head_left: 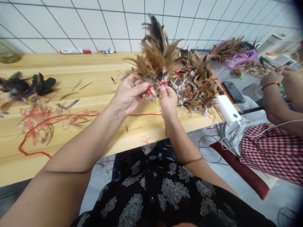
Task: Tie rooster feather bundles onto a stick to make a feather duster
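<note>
Over the wooden table, my right hand [169, 102] pinches the red-tied base of a brown and black feather bunch [157, 58], whose tips fan up toward the tiled wall. My left hand [131, 94] is closed beside it, thumb and fingertips on a small red-tied feather end [151, 91]; whether this belongs to the same bunch I cannot tell. A long red string [63, 115] runs across the table below my hands and loops at the left. Right behind my right hand lies a heap of tied brown feather bunches [196, 82].
Black feathers [26, 84] and tangled pink thread [35, 118] lie at the left. A red-capped marker [75, 51] rests by the wall. A white power bank [227, 108] and a phone [234, 92] lie right, near a co-worker's hands [276, 77].
</note>
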### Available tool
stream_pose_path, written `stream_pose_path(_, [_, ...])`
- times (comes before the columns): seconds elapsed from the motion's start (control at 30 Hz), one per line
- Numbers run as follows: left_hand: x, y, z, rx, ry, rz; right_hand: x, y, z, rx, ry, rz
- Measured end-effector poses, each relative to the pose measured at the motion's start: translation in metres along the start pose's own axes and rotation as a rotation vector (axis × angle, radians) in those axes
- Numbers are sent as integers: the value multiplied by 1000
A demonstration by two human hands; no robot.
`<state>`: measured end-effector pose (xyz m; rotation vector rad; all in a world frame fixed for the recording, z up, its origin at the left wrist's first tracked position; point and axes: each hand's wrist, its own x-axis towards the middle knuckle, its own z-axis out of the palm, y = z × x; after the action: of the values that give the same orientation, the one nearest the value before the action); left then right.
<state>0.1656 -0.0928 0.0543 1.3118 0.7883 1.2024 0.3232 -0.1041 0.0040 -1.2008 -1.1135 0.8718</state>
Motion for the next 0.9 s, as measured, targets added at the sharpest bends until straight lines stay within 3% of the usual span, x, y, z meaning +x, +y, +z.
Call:
stream_pose_path(0.1, [-4, -2, 10, 64, 42, 58, -4, -3, 12, -88, 105, -97])
stream_pose_path(0.3, [1, -8, 13, 122, 149, 129, -16, -9, 17, -313, 29, -225])
stream_pose_path(0.6, [-5, -10, 19, 234, 222, 152, -23, -5, 8, -463, -14, -370])
stream_pose_path(0.9, [-14, -7, 29, 298, 300, 251, -30, -22, 2, -358, -113, -363])
